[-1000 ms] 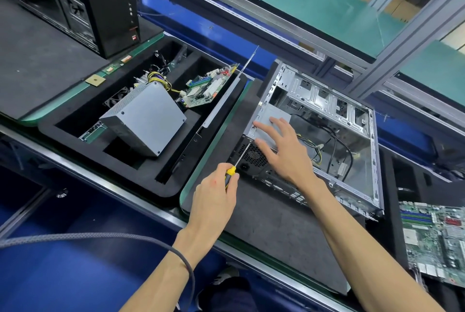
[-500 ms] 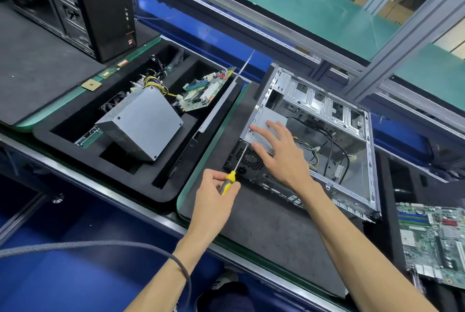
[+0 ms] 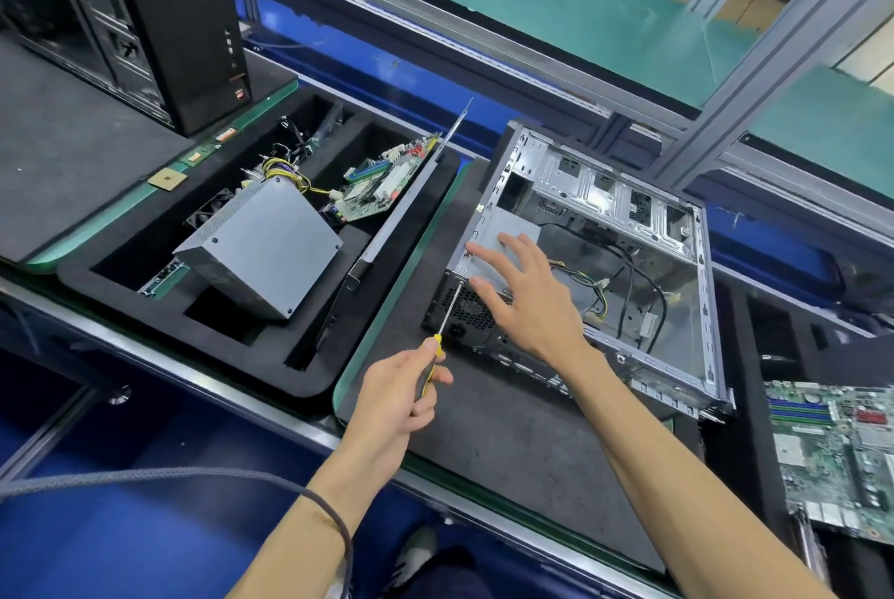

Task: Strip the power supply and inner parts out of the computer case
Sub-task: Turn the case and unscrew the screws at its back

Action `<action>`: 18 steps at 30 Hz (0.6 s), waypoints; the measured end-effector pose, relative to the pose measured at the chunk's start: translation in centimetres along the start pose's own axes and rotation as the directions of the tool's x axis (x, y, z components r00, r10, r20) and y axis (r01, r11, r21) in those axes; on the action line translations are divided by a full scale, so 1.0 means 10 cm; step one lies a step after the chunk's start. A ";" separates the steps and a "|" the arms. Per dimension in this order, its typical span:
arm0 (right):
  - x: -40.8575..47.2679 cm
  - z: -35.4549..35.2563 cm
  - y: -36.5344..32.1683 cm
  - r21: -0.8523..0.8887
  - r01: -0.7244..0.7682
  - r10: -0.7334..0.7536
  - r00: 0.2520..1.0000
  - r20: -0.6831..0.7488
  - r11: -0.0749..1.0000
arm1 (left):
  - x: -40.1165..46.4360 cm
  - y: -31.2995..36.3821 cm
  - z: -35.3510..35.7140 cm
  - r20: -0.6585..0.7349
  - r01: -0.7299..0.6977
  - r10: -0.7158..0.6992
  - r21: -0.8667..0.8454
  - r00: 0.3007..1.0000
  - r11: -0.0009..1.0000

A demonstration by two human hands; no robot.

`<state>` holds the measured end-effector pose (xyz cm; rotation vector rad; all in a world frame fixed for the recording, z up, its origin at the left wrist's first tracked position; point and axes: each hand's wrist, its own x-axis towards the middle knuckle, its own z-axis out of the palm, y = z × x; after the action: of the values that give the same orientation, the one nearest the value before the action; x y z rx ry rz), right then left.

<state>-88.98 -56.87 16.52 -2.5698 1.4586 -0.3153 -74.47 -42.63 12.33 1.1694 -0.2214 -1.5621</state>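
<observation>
On the dark bench mat, my left hand gripped the yellow-handled screwdriver; my spread right hand steadied the grey metal power supply (tip could slip).

An open silver sheet-metal computer case is laid on its side at the three o'clock side of the view, its cavity turned upward. A grey box-shaped power supply is seated in the case's nine o'clock corner, its black perforated fan face turned toward six o'clock. Loose black and yellow cables are strewn across the case floor. Perforated drive bays line the twelve o'clock wall.
</observation>
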 end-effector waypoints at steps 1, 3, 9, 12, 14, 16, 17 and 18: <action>0.00 0.00 0.00 -0.005 -0.001 0.001 1.000 -0.001 1.000 | -0.02 0.02 0.00 0.049 0.061 -0.057 -0.095 0.997 0.994; 0.01 0.01 0.00 -0.011 0.003 -0.003 1.000 -0.004 1.000 | -0.05 0.05 0.03 0.112 0.146 -0.125 -0.202 0.986 0.968; 0.01 0.05 0.04 -0.036 0.005 -0.005 1.000 -0.009 0.999 | -0.07 0.01 0.21 -0.157 -0.142 0.241 0.468 0.958 0.872; 0.01 0.06 0.05 -0.027 0.013 -0.013 1.000 -0.020 1.000 | -0.12 0.04 0.20 -0.057 -0.202 0.553 0.896 0.831 0.396; 0.00 0.07 0.06 -0.039 0.013 -0.015 0.999 -0.032 0.999 | -0.16 0.09 0.16 0.051 -0.119 0.632 0.991 0.774 0.066; 0.01 0.10 0.06 -0.068 0.016 -0.018 0.999 -0.041 0.998 | -0.15 0.13 0.16 0.104 -0.021 0.617 0.990 0.780 -0.141; 0.02 0.11 0.07 -0.087 0.021 -0.024 0.999 -0.042 0.996 | -0.13 0.14 0.16 0.120 0.004 0.607 0.980 0.785 -0.199; 0.02 0.13 0.07 -0.107 0.028 -0.033 0.999 -0.042 0.994 | -0.11 0.14 0.17 0.135 -0.001 0.601 0.976 0.788 -0.218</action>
<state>-89.15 -57.37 15.13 -2.6875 1.4906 -0.3079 -74.99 -42.97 14.68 2.3350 -1.5979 -0.2299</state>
